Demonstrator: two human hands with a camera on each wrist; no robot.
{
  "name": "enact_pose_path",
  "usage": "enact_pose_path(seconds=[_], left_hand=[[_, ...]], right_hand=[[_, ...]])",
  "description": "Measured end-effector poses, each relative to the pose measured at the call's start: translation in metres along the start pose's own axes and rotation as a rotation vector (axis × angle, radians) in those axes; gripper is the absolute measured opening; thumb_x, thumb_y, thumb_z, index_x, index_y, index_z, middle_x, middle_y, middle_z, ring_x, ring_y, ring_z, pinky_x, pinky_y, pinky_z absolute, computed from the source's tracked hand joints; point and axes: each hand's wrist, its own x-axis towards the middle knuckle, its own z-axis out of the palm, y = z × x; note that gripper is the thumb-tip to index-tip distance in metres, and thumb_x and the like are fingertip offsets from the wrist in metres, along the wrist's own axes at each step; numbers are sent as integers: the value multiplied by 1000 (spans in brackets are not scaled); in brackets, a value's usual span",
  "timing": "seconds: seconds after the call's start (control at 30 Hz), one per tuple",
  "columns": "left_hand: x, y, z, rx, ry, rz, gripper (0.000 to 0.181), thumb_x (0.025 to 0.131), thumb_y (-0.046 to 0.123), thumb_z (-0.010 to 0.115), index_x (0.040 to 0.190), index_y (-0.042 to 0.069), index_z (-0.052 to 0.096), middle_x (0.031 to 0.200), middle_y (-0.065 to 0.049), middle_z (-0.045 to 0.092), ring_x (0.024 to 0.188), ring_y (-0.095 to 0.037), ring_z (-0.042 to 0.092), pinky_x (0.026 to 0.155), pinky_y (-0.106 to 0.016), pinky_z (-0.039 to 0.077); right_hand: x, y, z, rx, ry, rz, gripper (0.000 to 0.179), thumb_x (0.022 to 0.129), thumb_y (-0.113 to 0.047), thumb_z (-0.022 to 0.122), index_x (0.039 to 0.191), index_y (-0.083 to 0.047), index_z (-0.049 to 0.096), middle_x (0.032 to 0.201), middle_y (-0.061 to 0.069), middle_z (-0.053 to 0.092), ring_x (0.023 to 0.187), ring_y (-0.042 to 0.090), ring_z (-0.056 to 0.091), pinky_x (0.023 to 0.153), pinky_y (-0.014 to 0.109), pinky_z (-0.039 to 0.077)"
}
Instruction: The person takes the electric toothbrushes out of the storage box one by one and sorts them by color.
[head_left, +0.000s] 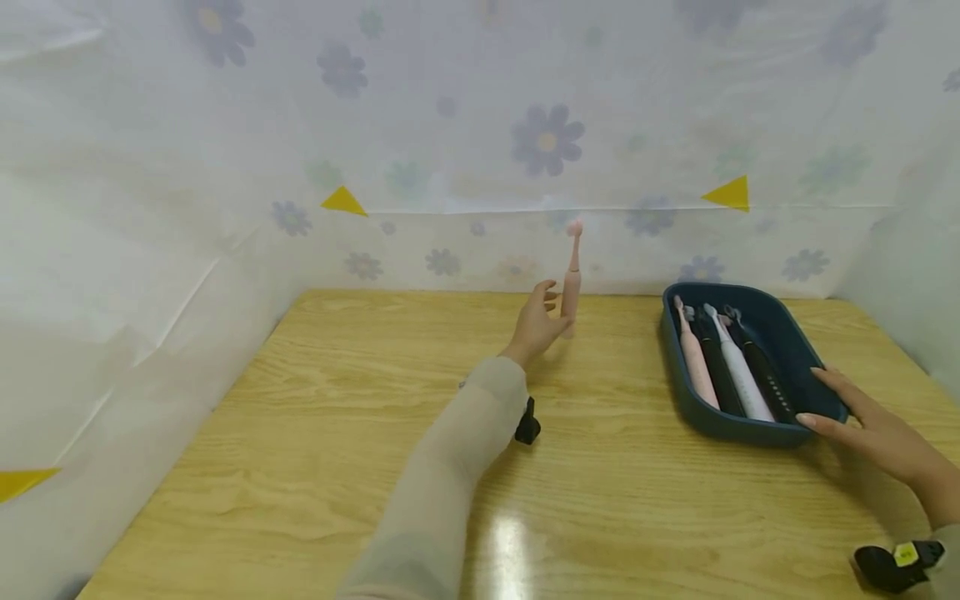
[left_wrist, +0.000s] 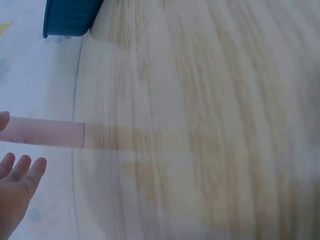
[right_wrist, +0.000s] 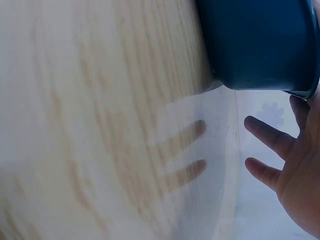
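Note:
A pink electric toothbrush (head_left: 572,292) stands upright on the table towards the back, its base meeting the tabletop. My left hand (head_left: 537,323) is beside it, thumb across the lower handle and the other fingers spread apart from it. In the left wrist view, the brush's handle (left_wrist: 47,132) shows between the thumb and the loose fingers. On the right is a dark blue bin (head_left: 720,427). My right hand (head_left: 873,429) holds its near right corner, thumb over the rim, with some fingers spread outside and below it.
Several electric toothbrushes lie side by side in the bin: a pink one (head_left: 697,362), a white one (head_left: 738,367) and black ones (head_left: 767,371). A flower-patterned sheet (head_left: 450,125) with yellow triangles rises behind the wooden table (head_left: 300,433). Both wrists wear small black devices.

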Motion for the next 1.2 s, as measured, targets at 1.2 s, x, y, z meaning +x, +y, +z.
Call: enact_pose_path(seconds=[1.2], left_hand=[[-61,73,-4,-266,-190,77,54,81,3,58,128,4,33,118,-16,45,104,-29,47,75,-18,43]], right_hand=[[2,2,-2,19,-3,-7,77,88,-24,49,138,-8,-8,136,19,-23,113,56,-12,76,72,3]])
